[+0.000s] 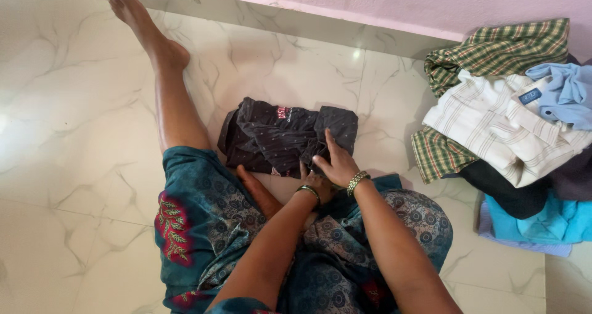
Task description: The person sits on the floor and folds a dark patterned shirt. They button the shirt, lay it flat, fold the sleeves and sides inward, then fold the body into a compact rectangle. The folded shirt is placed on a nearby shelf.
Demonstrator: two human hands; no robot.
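Folding is under way: the dark dotted garment (280, 138) lies half-folded on the marble floor (74, 135) before the person's lap. The right hand (336, 163) presses flat on its near edge; the left hand (316, 181) tucks beneath (fingers hidden). Next likely needs another fold, edges aligned.

A small dark blue rectangular label (530, 96) sits at the collar of a cream striped shirt (505, 129) on top of the clothes pile (512, 184) at the right. A red and white printed patch (283, 112) shows on the dark folded garment (277, 138) lying on the floor at centre. No packages, signs or screens appear.
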